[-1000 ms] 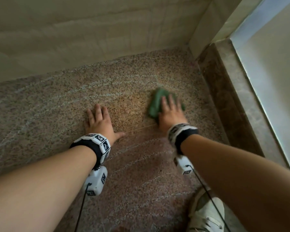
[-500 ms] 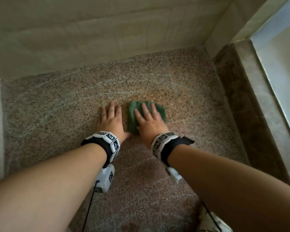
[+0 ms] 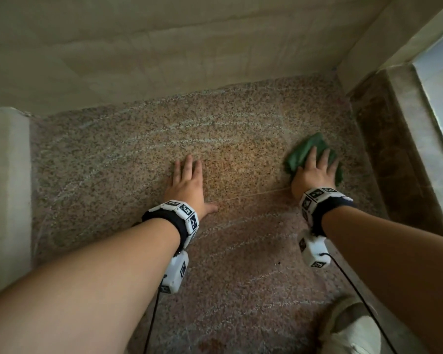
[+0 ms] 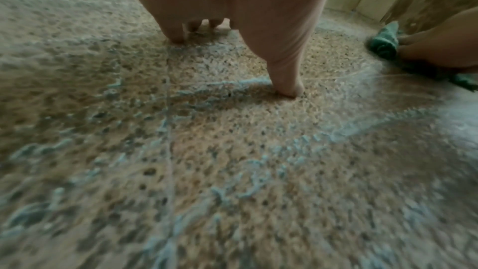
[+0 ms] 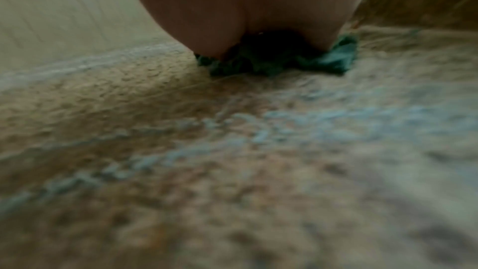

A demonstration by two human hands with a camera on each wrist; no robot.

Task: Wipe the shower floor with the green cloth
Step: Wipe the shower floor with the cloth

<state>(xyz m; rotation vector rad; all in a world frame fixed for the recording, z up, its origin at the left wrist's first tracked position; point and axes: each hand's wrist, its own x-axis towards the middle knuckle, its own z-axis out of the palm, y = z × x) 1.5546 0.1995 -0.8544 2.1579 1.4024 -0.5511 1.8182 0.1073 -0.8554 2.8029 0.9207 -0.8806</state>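
Observation:
The green cloth (image 3: 304, 152) lies bunched on the speckled granite shower floor (image 3: 143, 154), close to the right-hand curb. My right hand (image 3: 315, 169) presses flat on it with straight, spread fingers; cloth shows past the fingertips and on both sides. In the right wrist view the cloth (image 5: 333, 58) peeks out under the palm. My left hand (image 3: 187, 180) rests flat on the bare floor, fingers straight, about a hand's width left of the cloth. The left wrist view shows the left hand (image 4: 232, 28) braced on the wet floor (image 4: 232, 150), the cloth (image 4: 383, 42) at far right.
Pale tiled wall (image 3: 164, 47) bounds the floor at the back. A dark stone curb (image 3: 384, 154) runs along the right, a light ledge (image 3: 5, 187) along the left. My white shoe (image 3: 348, 328) is at lower right. Wet streaks cross the floor.
My right hand has slid the cloth from beside the left hand out to the right, near the curb. The left hand has stayed planted on the floor.

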